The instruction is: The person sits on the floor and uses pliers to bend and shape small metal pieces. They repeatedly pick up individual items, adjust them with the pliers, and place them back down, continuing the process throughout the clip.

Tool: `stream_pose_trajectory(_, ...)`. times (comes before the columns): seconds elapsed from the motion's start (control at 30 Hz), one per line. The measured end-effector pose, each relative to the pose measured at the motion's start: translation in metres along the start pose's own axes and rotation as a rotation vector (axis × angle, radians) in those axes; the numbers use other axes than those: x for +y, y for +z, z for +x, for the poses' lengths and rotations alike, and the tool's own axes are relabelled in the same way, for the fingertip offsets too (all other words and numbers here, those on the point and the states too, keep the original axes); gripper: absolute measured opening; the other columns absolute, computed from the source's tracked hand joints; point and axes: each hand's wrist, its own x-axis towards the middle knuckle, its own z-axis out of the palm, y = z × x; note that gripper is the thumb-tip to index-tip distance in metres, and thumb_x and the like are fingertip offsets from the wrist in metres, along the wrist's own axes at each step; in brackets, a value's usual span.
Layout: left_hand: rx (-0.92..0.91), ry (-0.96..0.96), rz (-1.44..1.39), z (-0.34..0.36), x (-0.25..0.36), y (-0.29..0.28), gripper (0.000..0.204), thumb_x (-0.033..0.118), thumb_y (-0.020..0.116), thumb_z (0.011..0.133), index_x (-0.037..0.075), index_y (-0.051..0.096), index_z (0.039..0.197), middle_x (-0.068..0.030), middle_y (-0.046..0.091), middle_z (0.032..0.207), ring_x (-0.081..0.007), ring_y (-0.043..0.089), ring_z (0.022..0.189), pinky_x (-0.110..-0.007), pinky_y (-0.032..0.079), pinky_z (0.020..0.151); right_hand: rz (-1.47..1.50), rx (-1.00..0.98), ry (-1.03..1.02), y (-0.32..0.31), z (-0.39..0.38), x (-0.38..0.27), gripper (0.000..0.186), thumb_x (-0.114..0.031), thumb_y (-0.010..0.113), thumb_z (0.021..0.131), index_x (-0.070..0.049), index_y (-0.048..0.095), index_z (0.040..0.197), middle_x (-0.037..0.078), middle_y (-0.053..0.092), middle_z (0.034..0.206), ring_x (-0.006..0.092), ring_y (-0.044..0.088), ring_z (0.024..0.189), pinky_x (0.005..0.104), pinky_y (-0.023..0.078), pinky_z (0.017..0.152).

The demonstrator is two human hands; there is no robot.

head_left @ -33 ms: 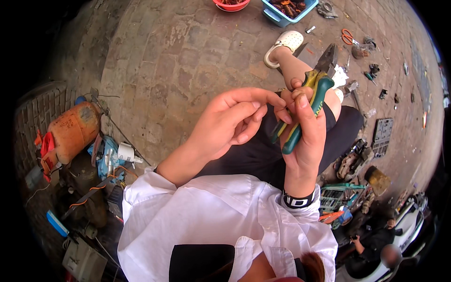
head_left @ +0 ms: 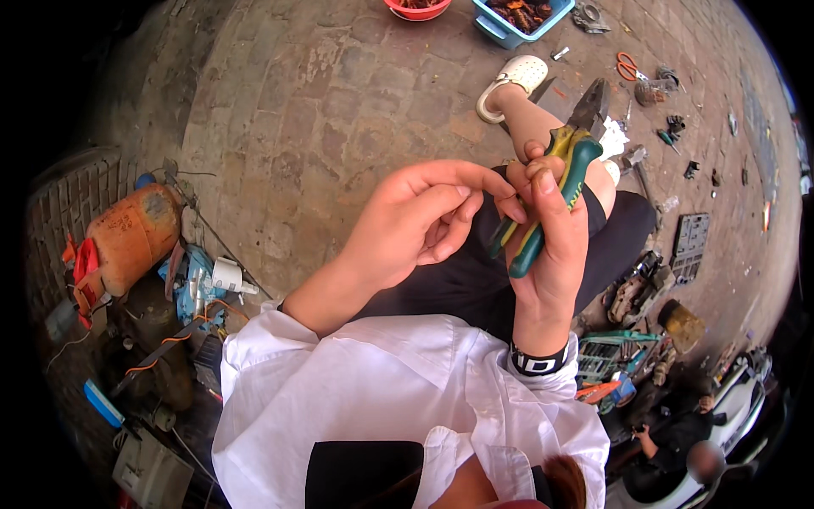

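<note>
A pair of combination pliers [head_left: 579,165] with green and yellow handles is held in my right hand [head_left: 555,216], over my lap. The fingers wrap round the handles, with the thumb raised along them. The dark metal jaws point up and away from me. My left hand [head_left: 415,212] reaches across from the left, its fingers loosely bent and apart. Its index fingertip is at the handles, beside my right-hand fingers; whether it touches them I cannot tell. Nothing shows in the left hand.
An orange gas cylinder [head_left: 136,237] lies at the left. Far off are a blue basin [head_left: 513,38] and a red bowl [head_left: 417,8] with dark scraps. Scissors [head_left: 627,66], a hammer [head_left: 638,165] and a tool case [head_left: 691,246] lie at the right. Another person [head_left: 674,445] is at lower right.
</note>
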Motion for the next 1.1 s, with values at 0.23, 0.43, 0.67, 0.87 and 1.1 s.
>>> stream_pose_trajectory(0.23, -0.057, -0.048, -0.048, -0.001, 0.005, 0.006, 0.027, 0.009, 0.044, 0.095, -0.010, 0.059, 0.107, -0.0052, 0.056, 0.080, -0.0082, 0.050, 0.049, -0.020, 0.036, 0.035, -0.117, 0.004, -0.052, -0.001, 0.003, 0.005, 0.013, -0.015, 0.061, 0.092, -0.002, 0.059, 0.095, 0.003, 0.050, 0.095, 0.0071, 0.045, 0.076, 0.0220, 0.039, 0.072)
stream_pose_trajectory(0.43, 0.122, 0.175, 0.290, 0.000, 0.003, 0.007, 0.013, 0.003, 0.050, 0.093, -0.004, 0.061, 0.092, -0.0054, 0.058, 0.085, -0.0050, 0.049, 0.051, -0.018, 0.037, 0.039, -0.474, 0.044, -0.137, 0.000, 0.000, -0.001, 0.014, -0.015, 0.064, 0.089, -0.002, 0.062, 0.093, 0.009, 0.054, 0.105, 0.0111, 0.052, 0.083, 0.0264, 0.041, 0.080)
stream_pose_trajectory(0.67, 0.319, 0.580, 0.682, 0.001, 0.014, -0.005, 0.009, -0.007, 0.054, 0.087, -0.003, 0.063, 0.086, -0.0036, 0.057, 0.084, -0.0017, 0.047, 0.054, -0.017, 0.035, 0.045, -1.000, -0.242, -0.185, -0.017, -0.019, -0.021, 0.012, -0.010, 0.072, 0.075, -0.001, 0.064, 0.075, 0.021, 0.045, 0.132, 0.0278, 0.052, 0.108, 0.0371, 0.042, 0.091)
stream_pose_trajectory(0.87, 0.390, 0.572, 0.718, 0.000, 0.016, -0.006, 0.009, -0.007, 0.056, 0.085, -0.003, 0.063, 0.084, -0.0024, 0.056, 0.084, -0.0016, 0.047, 0.056, -0.017, 0.035, 0.047, -1.140, -0.393, -0.135, -0.013, -0.036, -0.015, 0.015, -0.009, 0.075, 0.072, -0.001, 0.063, 0.075, 0.028, 0.043, 0.131, 0.0399, 0.049, 0.113, 0.0395, 0.040, 0.094)
stream_pose_trajectory(1.1, 0.457, 0.583, 0.703, 0.000, 0.017, 0.000, 0.004, -0.004, 0.063, 0.078, 0.000, 0.064, 0.077, 0.0029, 0.051, 0.074, 0.0008, 0.044, 0.059, -0.016, 0.034, 0.051, -1.205, -0.390, -0.126, -0.008, -0.040, -0.013, 0.017, -0.008, 0.075, 0.072, 0.001, 0.061, 0.078, 0.029, 0.044, 0.127, 0.0423, 0.048, 0.112, 0.0431, 0.040, 0.094)
